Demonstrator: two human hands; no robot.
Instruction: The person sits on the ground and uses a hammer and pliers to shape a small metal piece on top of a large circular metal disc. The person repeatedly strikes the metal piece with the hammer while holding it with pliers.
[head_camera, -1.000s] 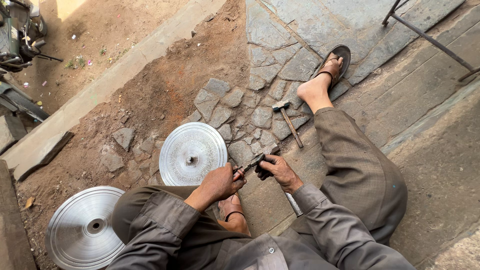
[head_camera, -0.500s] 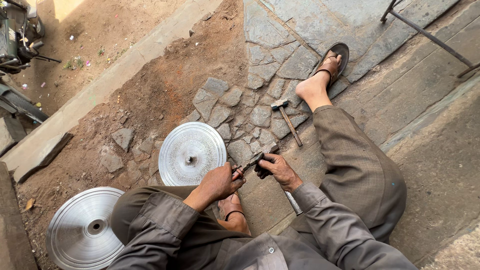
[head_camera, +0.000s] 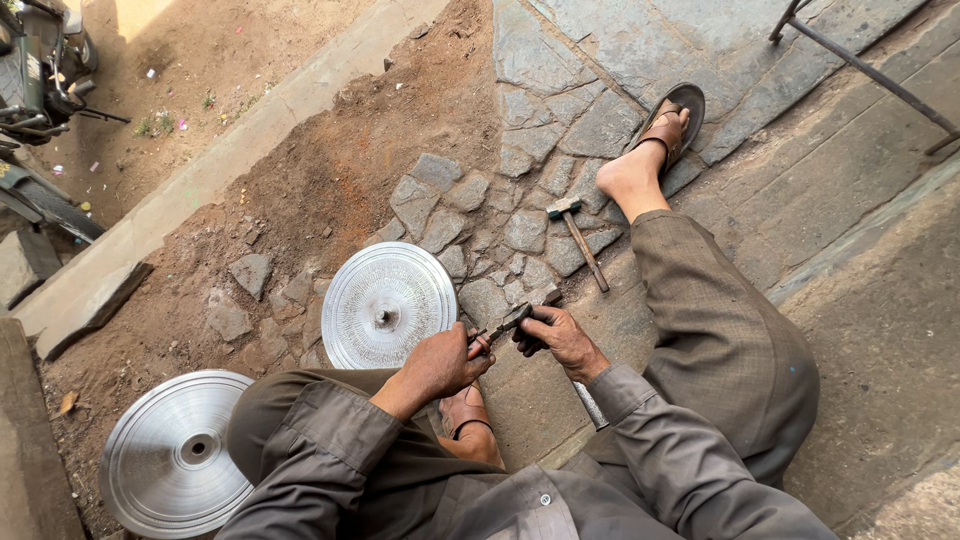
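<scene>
I sit on the ground with my legs spread. My left hand (head_camera: 443, 362) grips the red handle end of a pair of pliers (head_camera: 503, 327). My right hand (head_camera: 556, 335) closes around the dark jaw end of the same tool, just above the stone paving. What the jaws hold is hidden by my fingers. A round ribbed metal disc (head_camera: 388, 304) lies flat just left of my hands. A hammer (head_camera: 578, 239) with a wooden handle rests on the stones beyond my right hand.
A second, larger metal disc (head_camera: 177, 452) lies at the lower left by my knee. My right foot in a sandal (head_camera: 668, 130) stretches ahead. Loose stones and dirt (head_camera: 250, 270) lie left; a metal frame leg (head_camera: 860, 70) crosses the top right. A motorcycle (head_camera: 40, 70) stands far left.
Both hands have stayed on the pliers with only slight shifts; the discs and the hammer have not moved.
</scene>
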